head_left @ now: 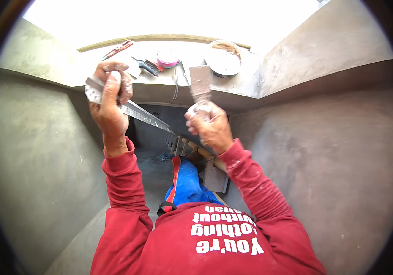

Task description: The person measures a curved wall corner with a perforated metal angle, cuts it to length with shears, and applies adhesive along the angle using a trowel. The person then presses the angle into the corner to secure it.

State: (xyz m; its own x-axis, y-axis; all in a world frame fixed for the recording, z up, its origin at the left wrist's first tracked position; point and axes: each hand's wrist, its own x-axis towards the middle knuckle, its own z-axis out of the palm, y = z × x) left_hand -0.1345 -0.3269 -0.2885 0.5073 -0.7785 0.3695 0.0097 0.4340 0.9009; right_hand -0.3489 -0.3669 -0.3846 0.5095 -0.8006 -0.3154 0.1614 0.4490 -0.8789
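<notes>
A person in a red long-sleeved shirt stands on a ladder (192,149) between grey plastered walls, below a ledge (247,87). The left hand (109,98) has its grip closed around one end of a long metal plastering blade (137,112), which slants down to the right. The right hand (210,126) has its grip closed on the handle of a broad putty knife (200,85), blade upright. Pliers (117,49), pink tape (167,58) and a round tub (223,60) sit on the ledge. Scraping well likely means keeping both tools firmly held, edges meeting flat.
</notes>
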